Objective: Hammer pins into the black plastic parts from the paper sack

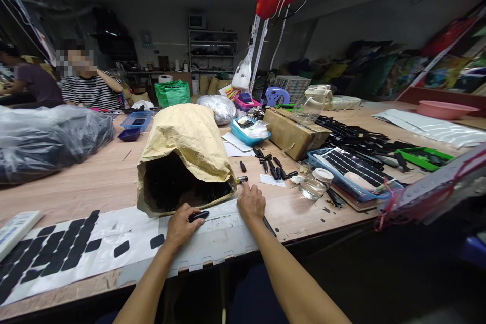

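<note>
My left hand (181, 229) pinches a short black handle-shaped piece (199, 216) over a grey plate (212, 238) at the table's front edge. To its right, my right hand (251, 203) rests on the plate's right side with curled fingers. What those fingers hold, if anything, is hidden. Just beyond their tips lies a small tool with a yellow and black end (241, 180). A large tan paper sack (186, 136) lies in front of both hands, its dark mouth facing me. Black pieces show dimly inside it.
Black pads (122, 248) lie on a white sheet at left. Several black handle-shaped pieces (274, 168) are scattered right of the sack, near a glass jar (312, 190), a cardboard box (292, 134) and a blue tray (374, 193). A person in a striped shirt (89, 92) sits across the table.
</note>
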Tool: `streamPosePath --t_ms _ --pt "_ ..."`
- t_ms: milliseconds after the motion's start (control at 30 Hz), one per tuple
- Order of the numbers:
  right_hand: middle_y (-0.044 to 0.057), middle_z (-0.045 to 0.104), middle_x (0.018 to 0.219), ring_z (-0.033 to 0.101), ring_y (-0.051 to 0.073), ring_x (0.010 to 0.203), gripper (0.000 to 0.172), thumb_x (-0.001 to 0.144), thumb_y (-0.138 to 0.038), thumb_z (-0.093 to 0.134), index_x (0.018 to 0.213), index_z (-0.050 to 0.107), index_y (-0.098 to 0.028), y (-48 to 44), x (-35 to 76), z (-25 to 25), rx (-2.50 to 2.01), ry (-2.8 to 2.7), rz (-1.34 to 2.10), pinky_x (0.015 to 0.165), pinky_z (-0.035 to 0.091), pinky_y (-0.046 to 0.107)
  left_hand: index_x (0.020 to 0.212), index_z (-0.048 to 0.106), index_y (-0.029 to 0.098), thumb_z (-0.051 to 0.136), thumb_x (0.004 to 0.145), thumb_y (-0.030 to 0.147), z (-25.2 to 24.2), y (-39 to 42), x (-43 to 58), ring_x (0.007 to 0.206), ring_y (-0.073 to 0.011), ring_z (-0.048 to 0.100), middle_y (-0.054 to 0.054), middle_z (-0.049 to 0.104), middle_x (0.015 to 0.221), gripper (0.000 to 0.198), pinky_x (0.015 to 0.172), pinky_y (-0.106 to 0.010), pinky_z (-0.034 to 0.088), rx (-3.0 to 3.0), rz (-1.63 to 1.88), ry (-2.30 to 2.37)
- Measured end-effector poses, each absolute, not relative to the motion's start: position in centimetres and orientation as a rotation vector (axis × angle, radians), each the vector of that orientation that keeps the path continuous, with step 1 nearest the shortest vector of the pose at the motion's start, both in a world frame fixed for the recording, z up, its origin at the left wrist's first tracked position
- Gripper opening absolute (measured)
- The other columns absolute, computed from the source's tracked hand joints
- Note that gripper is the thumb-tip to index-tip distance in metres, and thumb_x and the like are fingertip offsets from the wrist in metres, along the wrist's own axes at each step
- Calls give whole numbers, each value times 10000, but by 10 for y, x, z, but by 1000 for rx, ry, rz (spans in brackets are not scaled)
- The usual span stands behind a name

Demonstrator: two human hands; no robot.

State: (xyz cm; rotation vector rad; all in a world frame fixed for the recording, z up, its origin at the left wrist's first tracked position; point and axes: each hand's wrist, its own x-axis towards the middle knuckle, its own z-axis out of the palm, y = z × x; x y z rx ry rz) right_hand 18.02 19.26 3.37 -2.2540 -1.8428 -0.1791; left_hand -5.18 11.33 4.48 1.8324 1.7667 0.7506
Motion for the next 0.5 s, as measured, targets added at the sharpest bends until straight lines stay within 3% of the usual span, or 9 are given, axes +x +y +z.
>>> streamPosePath --t_ms 500 --pt "141 560 1100 531 258 998 438 904 -191 444 1333 529 -182 193 181 31 -2242 -1843 -191 745 384 332 976 735 257 624 791 379 47 112 -52 803 -161 594 -2 615 892 248 699 -267 422 1849 747 1764"
